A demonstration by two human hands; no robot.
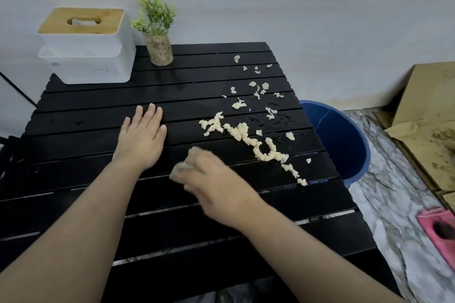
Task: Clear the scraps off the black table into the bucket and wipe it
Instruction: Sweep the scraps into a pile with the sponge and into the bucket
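Observation:
Pale yellow scraps (pixel 256 140) lie in a long ridge and scattered bits across the right half of the black slatted table (pixel 98 106). Water drops glisten around them. A blue bucket (pixel 344 140) stands on the floor just off the table's right edge. My left hand (pixel 142 138) rests flat and open on the table's middle. My right hand (pixel 211 179) is blurred, close to the table left of the scrap ridge, fingers curled around a small greyish wad (pixel 183 167) that looks like a cloth or tissue.
A white tissue box with a wooden lid (pixel 86 47) sits at the back left corner, a small potted plant (pixel 158 39) beside it. Cardboard boxes (pixel 428 115) lean on the right wall. A pink object (pixel 440 231) lies on the marble floor.

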